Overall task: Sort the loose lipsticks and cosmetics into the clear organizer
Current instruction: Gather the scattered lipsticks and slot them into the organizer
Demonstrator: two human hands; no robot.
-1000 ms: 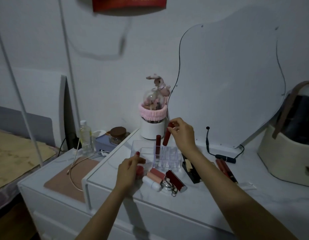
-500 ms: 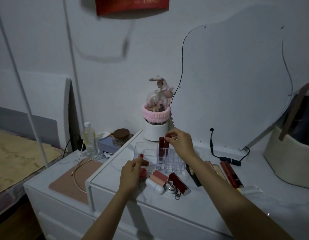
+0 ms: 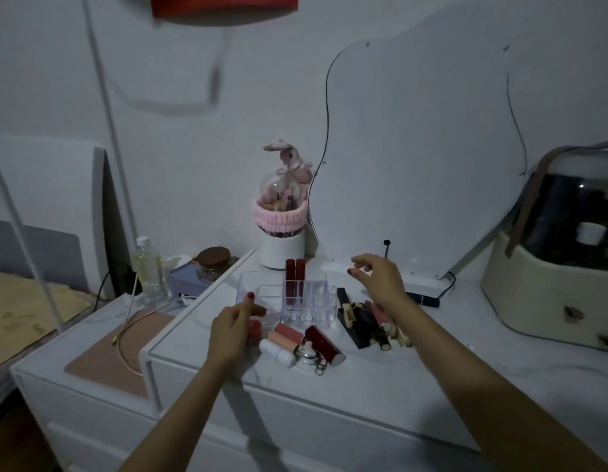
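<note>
Your clear organizer (image 3: 309, 298) sits on the white table (image 3: 380, 373), with two dark red lipsticks (image 3: 295, 279) standing upright in its back-left slots. Your right hand (image 3: 380, 281) hovers just right of the organizer, fingers spread and empty, above a heap of loose lipsticks (image 3: 374, 318). Your left hand (image 3: 232, 327) rests at the organizer's front-left corner, fingers curled; whether it grasps anything you cannot tell. More loose cosmetics (image 3: 300, 342) lie just in front of the organizer.
</note>
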